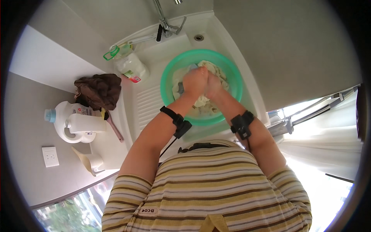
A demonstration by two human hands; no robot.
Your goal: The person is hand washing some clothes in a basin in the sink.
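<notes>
A round green basin point(235, 87) stands in the white sink, with wet cream cloth point(215, 69) bunched inside it. Grey-blue patches show in or beside the cloth near my hands. My left hand point(194, 82) is closed in a fist over the middle of the basin, gripping part of the cloth. Pressed against it, my right hand point(213, 86) is also closed on the cloth, its fingers partly hidden. The exact fold between my hands cannot be seen.
A washboard-ribbed sink point(148, 106) has a chrome faucet point(166, 26) at its back. Left of the basin are a clear plastic jug point(133, 67), brown cloth point(100, 91), white detergent bottles point(87, 123) and a brush point(114, 127). A drying rack point(317, 108) stands at right.
</notes>
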